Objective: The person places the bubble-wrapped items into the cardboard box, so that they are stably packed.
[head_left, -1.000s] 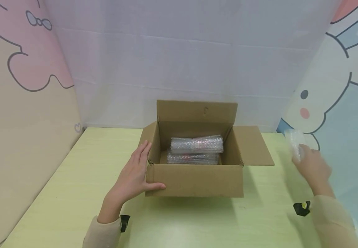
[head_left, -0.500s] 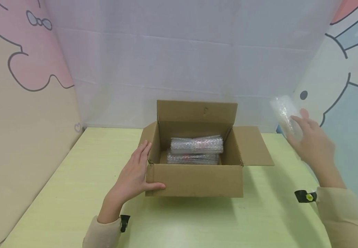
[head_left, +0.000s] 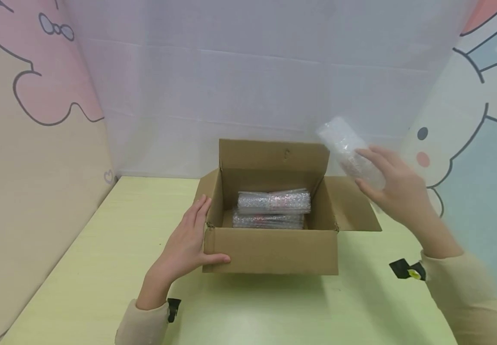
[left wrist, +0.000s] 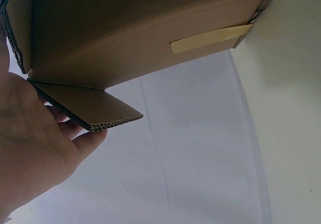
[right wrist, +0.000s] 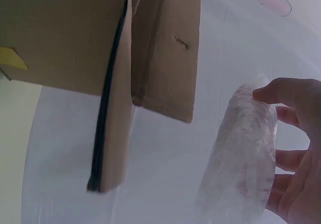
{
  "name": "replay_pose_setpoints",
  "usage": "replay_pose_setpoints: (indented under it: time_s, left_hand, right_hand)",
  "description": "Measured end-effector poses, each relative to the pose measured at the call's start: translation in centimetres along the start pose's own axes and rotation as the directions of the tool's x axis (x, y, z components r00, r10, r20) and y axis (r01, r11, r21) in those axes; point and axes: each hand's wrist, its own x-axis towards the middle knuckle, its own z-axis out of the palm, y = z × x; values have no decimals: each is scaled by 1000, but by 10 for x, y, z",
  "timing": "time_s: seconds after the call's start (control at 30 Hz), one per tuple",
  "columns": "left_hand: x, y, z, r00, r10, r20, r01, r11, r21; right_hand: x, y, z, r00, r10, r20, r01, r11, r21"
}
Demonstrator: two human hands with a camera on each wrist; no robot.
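An open cardboard box (head_left: pixel 270 251) stands on the table with its flaps spread. My left hand (head_left: pixel 181 249) rests at its front left corner, thumb against the front flap and straight fingers along the left flap (left wrist: pixel 88 101). Inside the box lie bubble-wrapped packets (head_left: pixel 274 202), one stacked behind and above another. To the upper right, my right hand (head_left: pixel 397 191) grips another clear bubble-wrapped packet (head_left: pixel 347 151) between thumb and fingers. It is raised and tilted over the right flap (head_left: pixel 354 206); its contents are hidden by the wrap.
The pale yellow-green table (head_left: pixel 102 268) extends around the box. A white sheet (head_left: pixel 231 86) hangs behind it. Cartoon-printed panels stand on either side, a rabbit (head_left: pixel 438 129) on the right one. The back flap (head_left: pixel 270 155) stands upright.
My right hand has lifted the bubble-wrapped packet from the far right and carried it leftward toward the box. The left hand and the packets inside the box stay in place.
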Motion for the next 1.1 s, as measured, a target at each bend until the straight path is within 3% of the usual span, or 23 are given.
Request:
replay_pose_setpoints:
  time_s: [0.17, 0.3, 0.4, 0.63, 1.1]
  left_hand:
    - [0, 0, 0, 1000, -5, 2, 5, 1000, 2]
    - [0, 1, 0, 1000, -6, 8, 5, 1000, 9]
    - [1, 2, 1, 1000, -1, 10, 1, 1000, 11]
    - [3, 5, 2, 1000, 4, 10, -4, 1000, 1]
    - [4, 6, 1, 1000, -18, 21, 18, 1000, -14]
  right_hand:
    - [14, -22, 12, 990, -133, 56, 131, 991, 32]
    - [23, -37, 25, 958, -242, 152, 234, 970, 67]
    - [30, -47, 33, 926, -304, 225, 290, 952, 94]
    - [38, -63, 50, 834, -355, 423, 316, 935, 163]
    - [44, -82, 81, 664, -447, 600, 373, 893, 253]
